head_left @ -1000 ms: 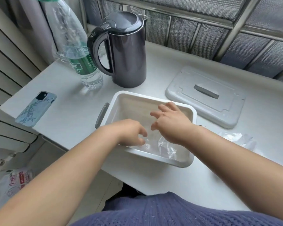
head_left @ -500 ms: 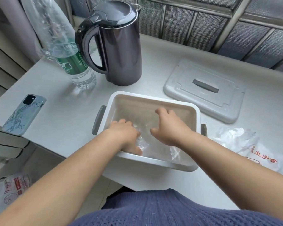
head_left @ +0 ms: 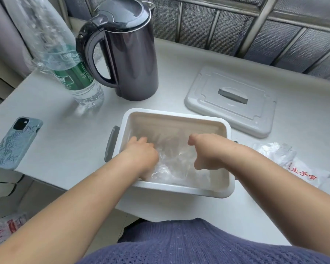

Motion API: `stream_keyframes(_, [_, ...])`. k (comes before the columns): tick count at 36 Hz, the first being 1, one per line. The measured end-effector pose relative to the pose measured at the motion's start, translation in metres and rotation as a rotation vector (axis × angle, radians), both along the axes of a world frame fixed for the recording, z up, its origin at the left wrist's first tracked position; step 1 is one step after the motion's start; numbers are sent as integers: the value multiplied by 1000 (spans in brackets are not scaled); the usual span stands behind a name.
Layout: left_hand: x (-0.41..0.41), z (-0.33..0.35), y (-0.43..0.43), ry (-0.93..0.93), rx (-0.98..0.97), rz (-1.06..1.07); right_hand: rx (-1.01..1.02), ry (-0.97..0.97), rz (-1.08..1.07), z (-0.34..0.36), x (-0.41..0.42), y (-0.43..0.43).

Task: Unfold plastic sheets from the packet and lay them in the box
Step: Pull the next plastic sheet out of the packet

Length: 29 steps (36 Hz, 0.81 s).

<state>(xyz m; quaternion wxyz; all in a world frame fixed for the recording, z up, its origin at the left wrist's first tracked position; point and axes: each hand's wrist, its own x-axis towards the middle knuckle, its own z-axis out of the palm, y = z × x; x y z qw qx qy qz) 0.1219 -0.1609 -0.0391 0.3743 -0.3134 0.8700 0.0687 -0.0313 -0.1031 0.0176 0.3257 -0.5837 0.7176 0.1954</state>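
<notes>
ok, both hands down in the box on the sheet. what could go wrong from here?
1. The white box sits close to the front edge of the table; a pull toward the body from the left hand or right hand could slide it off.
2. The plastic sheet looks crumpled near the front wall; it may cling and lift out with the hands.
3. The packet lies beside the right forearm, which could sweep it away.

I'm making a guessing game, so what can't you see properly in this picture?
Head view:
- fingertips of left hand: hidden behind its knuckles, in the box.
- grip of right hand: fingers tucked underneath.
- sheets: clear, crumpled; count unclear.
- bottle: top cut by upper edge.
- packet: partly behind right arm.
</notes>
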Motion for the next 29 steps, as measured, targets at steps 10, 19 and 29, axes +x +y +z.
stream_keyframes(10, [-4,30,-3,399,-100,21,-449,-5,-191,12,5,-6])
stream_keyframes(19, [-13,-26,-8,106,147,-49,-51,-20,-27,-62,9,-5])
stream_keyframes(29, [-10,-22,-14,-23,59,-198,-183,77,130,-52,8,-8])
